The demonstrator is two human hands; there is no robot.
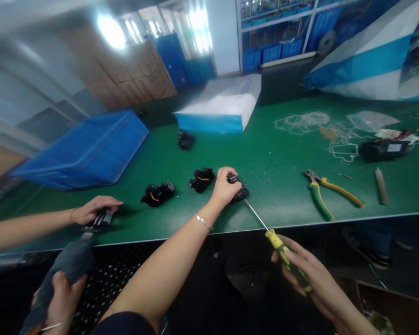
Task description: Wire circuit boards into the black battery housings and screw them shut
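Note:
My left hand (226, 186), with a bracelet at the wrist, grips a small black plastic part (240, 193) against the green table (265, 163). In my right hand (300, 265) is a screwdriver (282, 251) with a yellow and dark handle. Its metal shaft slants up to the left, and the tip meets the lower right side of the black part or lies very close to it. Just left of my left hand sits another black part with a yellow piece (201, 179). A similar black part (158, 193) lies farther left.
At left, a co-worker's hands (96, 209) hold a black part and a grey power tool (68, 265). A blue crate (91, 149), a white-and-blue bag (216, 104) and a black part (185, 139) stand behind. Pliers (330, 190), a small tube (381, 186) and tangled white cord (307, 122) lie right.

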